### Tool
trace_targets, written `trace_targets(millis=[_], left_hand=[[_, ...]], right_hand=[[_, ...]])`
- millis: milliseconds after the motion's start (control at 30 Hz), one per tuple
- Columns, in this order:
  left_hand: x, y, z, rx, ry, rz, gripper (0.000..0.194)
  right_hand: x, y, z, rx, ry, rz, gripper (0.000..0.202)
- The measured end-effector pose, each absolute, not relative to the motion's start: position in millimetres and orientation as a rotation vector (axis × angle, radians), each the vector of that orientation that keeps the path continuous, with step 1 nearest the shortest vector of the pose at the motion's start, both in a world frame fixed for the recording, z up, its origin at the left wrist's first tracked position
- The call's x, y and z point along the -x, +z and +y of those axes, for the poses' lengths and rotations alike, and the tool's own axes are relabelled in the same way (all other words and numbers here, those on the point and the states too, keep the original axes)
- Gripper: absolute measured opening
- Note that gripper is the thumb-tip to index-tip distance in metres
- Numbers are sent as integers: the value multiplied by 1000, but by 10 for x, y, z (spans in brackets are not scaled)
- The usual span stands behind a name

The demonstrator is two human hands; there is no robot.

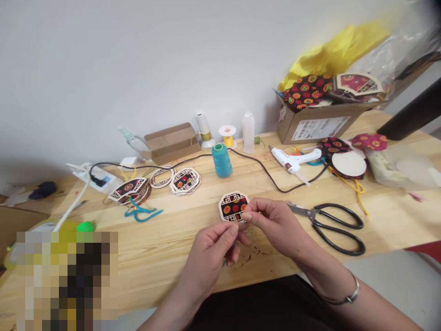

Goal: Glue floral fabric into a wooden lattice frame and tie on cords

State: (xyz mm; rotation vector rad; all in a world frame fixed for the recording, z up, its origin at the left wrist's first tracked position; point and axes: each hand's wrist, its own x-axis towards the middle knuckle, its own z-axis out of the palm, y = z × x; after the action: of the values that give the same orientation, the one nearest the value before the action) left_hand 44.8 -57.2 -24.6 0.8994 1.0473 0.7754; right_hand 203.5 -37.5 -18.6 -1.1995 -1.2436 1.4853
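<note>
Fingers of your left hand (pixel 210 248) pinch a teal strand (pixel 243 224); your right hand's (pixel 275 223) are closed, on what I cannot tell. Just beyond both lies the patterned panel (pixel 233 208), its right edge nearest your right fingertips.

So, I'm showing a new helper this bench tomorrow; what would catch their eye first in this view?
Probably the bright yellow plastic spilling over the cardboard box at the back right. Next, the teal thread cone upright near the middle of the table, beyond the two hands. The big black-handled scissors lying open just right of the right hand would likely come third.
</note>
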Motion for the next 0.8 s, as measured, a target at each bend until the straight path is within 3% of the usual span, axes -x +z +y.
trace_targets(millis=[433,800], left_hand=[[-460,-248,-559,-886,821,1108,20],[-439,-272,-565,-1027,798,1118,22]], right_hand=[[-2065,-193,-391,1198,1357,-1250,26],[-1994,-256,-470,1224,1638,-980,21]])
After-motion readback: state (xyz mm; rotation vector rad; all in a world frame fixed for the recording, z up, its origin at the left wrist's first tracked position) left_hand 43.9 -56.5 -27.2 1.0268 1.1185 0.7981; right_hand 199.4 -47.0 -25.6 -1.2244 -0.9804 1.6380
